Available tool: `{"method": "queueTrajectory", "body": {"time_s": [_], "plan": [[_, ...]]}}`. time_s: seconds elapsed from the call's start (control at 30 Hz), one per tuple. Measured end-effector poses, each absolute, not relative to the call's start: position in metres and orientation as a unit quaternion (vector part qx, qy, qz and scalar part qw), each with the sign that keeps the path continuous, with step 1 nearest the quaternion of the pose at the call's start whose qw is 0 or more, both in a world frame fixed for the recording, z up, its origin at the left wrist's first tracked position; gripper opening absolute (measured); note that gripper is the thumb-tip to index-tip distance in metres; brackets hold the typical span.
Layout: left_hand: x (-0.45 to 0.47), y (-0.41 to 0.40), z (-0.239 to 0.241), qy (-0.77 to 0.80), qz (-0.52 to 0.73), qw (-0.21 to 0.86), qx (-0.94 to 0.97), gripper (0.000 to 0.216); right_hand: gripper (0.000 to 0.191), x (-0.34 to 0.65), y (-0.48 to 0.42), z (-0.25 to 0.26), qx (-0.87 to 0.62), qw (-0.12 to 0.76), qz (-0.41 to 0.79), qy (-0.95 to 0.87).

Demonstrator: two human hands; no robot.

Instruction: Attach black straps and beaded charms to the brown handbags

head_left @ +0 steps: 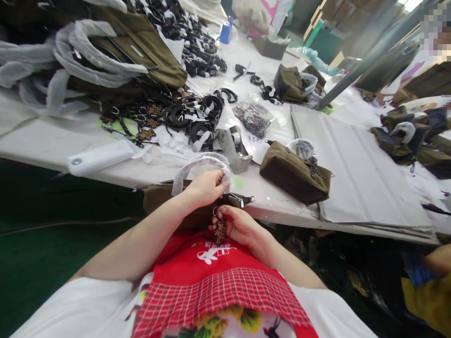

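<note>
An olive handbag (165, 199) lies at the table's near edge against my body, its handle (197, 166) wrapped in white foam. My left hand (206, 188) is closed on that wrapped handle near its right end. My right hand (239, 227) sits just below, fingers pinched on a small leopard-print charm (220, 230) with a metal ring. The charm hangs over my red apron.
A second olive handbag (294, 173) stands to the right on the white table (42, 145). A grey tape dispenser (234, 148), coiled black straps (192, 119), a bag of charms (252, 117) and a pile of bags (116, 51) lie behind. Another person's arm (439, 260) shows far right.
</note>
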State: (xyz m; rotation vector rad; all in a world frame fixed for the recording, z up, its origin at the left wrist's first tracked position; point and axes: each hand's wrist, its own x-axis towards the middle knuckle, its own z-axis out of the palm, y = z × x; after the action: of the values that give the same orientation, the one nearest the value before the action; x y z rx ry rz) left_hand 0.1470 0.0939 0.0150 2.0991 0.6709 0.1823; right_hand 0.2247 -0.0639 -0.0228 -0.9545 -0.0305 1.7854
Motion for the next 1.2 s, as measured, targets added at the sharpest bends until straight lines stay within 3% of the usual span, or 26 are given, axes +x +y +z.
{"method": "queueTrajectory", "body": {"time_s": [0.17, 0.4, 0.53, 0.63, 0.8, 0.93, 1.2], "plan": [[0.138, 0.076, 0.016, 0.319, 0.097, 0.425, 0.841, 0.018, 0.014, 0.225, -0.048, -0.029, -0.384, 0.526, 0.757, 0.058], [0.12, 0.062, -0.009, 0.342, 0.207, 0.536, 0.744, 0.019, 0.015, 0.222, -0.045, -0.017, -0.356, 0.564, 0.734, 0.129], [0.113, 0.057, -0.017, 0.346, 0.272, 0.469, 0.766, 0.017, 0.019, 0.224, -0.05, -0.007, -0.331, 0.579, 0.729, 0.156], [0.109, 0.054, -0.016, 0.319, 0.276, 0.422, 0.802, 0.023, 0.017, 0.228, -0.053, -0.008, -0.326, 0.571, 0.738, 0.155], [0.11, 0.05, -0.008, 0.276, 0.193, 0.551, 0.764, 0.022, 0.013, 0.228, -0.05, -0.018, -0.351, 0.561, 0.737, 0.142], [0.116, 0.048, -0.009, 0.294, 0.208, 0.516, 0.777, 0.019, 0.004, 0.222, -0.046, -0.021, -0.375, 0.57, 0.719, 0.129], [0.118, 0.047, -0.018, 0.296, 0.256, 0.505, 0.769, 0.017, 0.017, 0.215, -0.047, -0.016, -0.392, 0.639, 0.646, 0.141]]}}
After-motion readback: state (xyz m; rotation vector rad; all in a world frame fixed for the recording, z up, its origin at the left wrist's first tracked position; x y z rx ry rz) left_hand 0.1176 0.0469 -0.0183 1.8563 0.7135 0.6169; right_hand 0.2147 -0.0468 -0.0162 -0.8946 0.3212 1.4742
